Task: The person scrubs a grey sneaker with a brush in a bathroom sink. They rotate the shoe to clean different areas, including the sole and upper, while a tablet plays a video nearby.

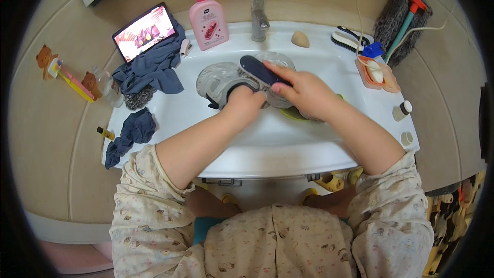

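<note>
In the white washbasin (185, 123), my left hand (244, 104) grips a grey shoe (217, 82), its fingers tucked inside the dark-lined opening. My right hand (307, 88) holds a dark blue-backed scrubbing brush (257, 70) with its bristle side down over the shoe. Another grey shoe (281, 60) lies behind and under the brush, partly hidden by it and by my right hand. A yellow-green item (294, 114) shows below my right hand; most of it is covered, so its kind is unclear.
The faucet (258, 13) and a pink pump bottle (209, 23) stand at the back. Left are a lit screen (146, 33) and dark blue cloths (148, 73). Right are a white-and-black brush (347, 41), a soap box (372, 73), a small bottle (402, 110) and a hanging cord (359, 11).
</note>
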`<state>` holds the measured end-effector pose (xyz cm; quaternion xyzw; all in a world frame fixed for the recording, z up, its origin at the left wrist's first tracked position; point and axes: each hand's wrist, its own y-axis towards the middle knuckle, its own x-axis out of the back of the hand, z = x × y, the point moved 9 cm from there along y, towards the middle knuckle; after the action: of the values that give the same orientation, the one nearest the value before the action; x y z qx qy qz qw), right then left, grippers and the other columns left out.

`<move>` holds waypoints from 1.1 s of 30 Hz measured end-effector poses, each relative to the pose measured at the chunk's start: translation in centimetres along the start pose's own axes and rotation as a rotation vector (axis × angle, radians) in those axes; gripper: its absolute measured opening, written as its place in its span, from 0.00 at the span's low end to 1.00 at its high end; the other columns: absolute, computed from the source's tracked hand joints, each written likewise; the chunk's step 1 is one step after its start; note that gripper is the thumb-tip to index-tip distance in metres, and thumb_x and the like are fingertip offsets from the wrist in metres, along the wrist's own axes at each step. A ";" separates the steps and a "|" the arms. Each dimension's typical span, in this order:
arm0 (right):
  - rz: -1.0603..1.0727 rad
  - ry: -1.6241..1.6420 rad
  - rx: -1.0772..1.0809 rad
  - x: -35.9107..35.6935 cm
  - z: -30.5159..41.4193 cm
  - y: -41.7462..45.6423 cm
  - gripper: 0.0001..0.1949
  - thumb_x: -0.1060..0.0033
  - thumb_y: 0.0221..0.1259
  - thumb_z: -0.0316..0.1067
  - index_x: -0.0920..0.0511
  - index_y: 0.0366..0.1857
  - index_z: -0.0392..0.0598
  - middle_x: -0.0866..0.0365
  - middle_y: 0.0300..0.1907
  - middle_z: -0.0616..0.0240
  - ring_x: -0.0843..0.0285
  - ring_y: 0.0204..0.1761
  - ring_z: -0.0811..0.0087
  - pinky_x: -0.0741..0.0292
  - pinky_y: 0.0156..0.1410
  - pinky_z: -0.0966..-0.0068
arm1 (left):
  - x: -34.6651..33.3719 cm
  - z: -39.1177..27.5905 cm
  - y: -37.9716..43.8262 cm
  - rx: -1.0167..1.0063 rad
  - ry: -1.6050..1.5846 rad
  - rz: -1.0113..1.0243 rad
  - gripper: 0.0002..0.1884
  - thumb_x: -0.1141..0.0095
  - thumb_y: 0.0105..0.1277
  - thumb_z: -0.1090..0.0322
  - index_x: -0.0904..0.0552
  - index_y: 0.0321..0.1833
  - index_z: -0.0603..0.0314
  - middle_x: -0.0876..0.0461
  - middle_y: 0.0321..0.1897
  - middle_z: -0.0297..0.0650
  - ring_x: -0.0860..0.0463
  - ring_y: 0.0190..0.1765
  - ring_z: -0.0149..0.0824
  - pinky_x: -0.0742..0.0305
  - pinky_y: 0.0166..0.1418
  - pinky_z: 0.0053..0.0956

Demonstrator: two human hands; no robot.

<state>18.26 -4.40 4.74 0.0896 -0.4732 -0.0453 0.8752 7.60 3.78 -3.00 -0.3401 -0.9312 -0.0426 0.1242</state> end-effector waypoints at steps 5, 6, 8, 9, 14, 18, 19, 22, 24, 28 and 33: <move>-0.009 -0.101 -0.169 1.8 -3.4 0.6 0.26 0.47 0.71 0.46 0.34 0.73 0.62 0.18 0.54 0.48 0.20 0.52 0.46 0.25 0.58 0.60 | -0.5 0.4 0.6 0.031 0.102 0.034 0.09 0.43 0.64 0.65 0.18 0.36 0.66 0.23 0.26 0.34 0.28 0.29 0.28 0.35 0.33 0.28; -0.019 -0.099 -0.100 0.6 -2.0 0.7 0.27 0.47 0.72 0.46 0.36 0.73 0.63 0.19 0.55 0.48 0.19 0.52 0.47 0.25 0.58 0.61 | -0.1 0.5 0.4 0.018 0.040 0.014 0.09 0.42 0.63 0.66 0.17 0.36 0.66 0.23 0.26 0.33 0.28 0.29 0.28 0.35 0.33 0.28; -0.086 -0.045 0.063 -0.5 0.4 -0.3 0.27 0.48 0.72 0.46 0.37 0.74 0.63 0.17 0.51 0.48 0.18 0.48 0.47 0.23 0.55 0.61 | -0.2 0.2 0.3 -0.026 -0.093 0.005 0.07 0.42 0.62 0.68 0.17 0.37 0.65 0.23 0.27 0.33 0.28 0.29 0.28 0.34 0.34 0.27; -0.079 -0.073 0.031 -0.2 0.2 -0.3 0.27 0.48 0.72 0.46 0.37 0.74 0.63 0.17 0.50 0.48 0.18 0.48 0.47 0.23 0.55 0.61 | -0.2 0.1 0.3 -0.017 -0.057 0.024 0.07 0.41 0.62 0.68 0.17 0.39 0.65 0.22 0.27 0.33 0.28 0.30 0.28 0.34 0.34 0.27; -0.023 -0.126 -0.134 0.8 -1.6 0.3 0.28 0.46 0.71 0.46 0.38 0.75 0.66 0.17 0.50 0.49 0.18 0.46 0.46 0.23 0.53 0.59 | -0.5 0.3 0.5 0.048 0.057 0.079 0.09 0.41 0.60 0.72 0.17 0.43 0.63 0.21 0.31 0.32 0.27 0.32 0.27 0.32 0.36 0.26; 0.000 -0.179 0.004 -0.2 1.0 -0.3 0.29 0.45 0.70 0.45 0.37 0.74 0.66 0.17 0.52 0.52 0.18 0.47 0.47 0.22 0.52 0.60 | -1.0 -1.0 -0.4 -0.036 -0.158 0.095 0.16 0.43 0.61 0.72 0.19 0.52 0.70 0.17 0.39 0.42 0.20 0.40 0.35 0.25 0.45 0.31; 0.025 -0.214 0.001 0.0 1.2 -0.2 0.29 0.45 0.70 0.45 0.37 0.74 0.65 0.17 0.52 0.52 0.18 0.47 0.47 0.21 0.53 0.60 | -0.7 -0.3 -0.2 0.023 -0.092 0.107 0.16 0.44 0.62 0.73 0.19 0.53 0.70 0.17 0.40 0.42 0.20 0.41 0.35 0.25 0.46 0.30; -0.097 -0.146 0.002 1.2 -1.0 0.0 0.29 0.44 0.69 0.46 0.37 0.74 0.66 0.17 0.52 0.54 0.18 0.46 0.47 0.22 0.53 0.60 | -1.1 -0.2 -0.1 0.145 0.074 0.156 0.16 0.46 0.63 0.74 0.19 0.54 0.68 0.17 0.41 0.41 0.20 0.42 0.35 0.25 0.48 0.30; 0.005 -0.264 0.008 0.1 0.0 -0.3 0.29 0.44 0.69 0.47 0.37 0.74 0.65 0.16 0.49 0.52 0.17 0.45 0.47 0.21 0.51 0.59 | -1.4 -1.3 -0.6 0.163 0.145 0.182 0.16 0.47 0.62 0.74 0.19 0.53 0.69 0.17 0.41 0.42 0.20 0.41 0.35 0.25 0.48 0.30; 0.063 -0.196 -0.024 0.8 1.2 -0.2 0.30 0.44 0.69 0.48 0.38 0.75 0.68 0.16 0.50 0.51 0.18 0.45 0.46 0.21 0.51 0.58 | -0.5 -1.2 -0.2 -0.031 -0.066 0.085 0.12 0.46 0.61 0.73 0.18 0.47 0.63 0.20 0.34 0.34 0.24 0.36 0.29 0.29 0.41 0.27; 0.000 -0.193 0.006 0.0 0.7 -0.5 0.30 0.44 0.69 0.47 0.38 0.75 0.66 0.16 0.48 0.52 0.18 0.45 0.47 0.22 0.51 0.58 | -0.2 0.0 0.1 0.032 0.014 0.063 0.10 0.45 0.61 0.72 0.17 0.45 0.64 0.20 0.35 0.34 0.24 0.37 0.29 0.30 0.42 0.26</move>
<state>17.70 -5.00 5.02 0.0874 -0.5554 -0.0522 0.8253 7.81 3.76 -3.08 -0.3670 -0.9196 -0.0260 0.1373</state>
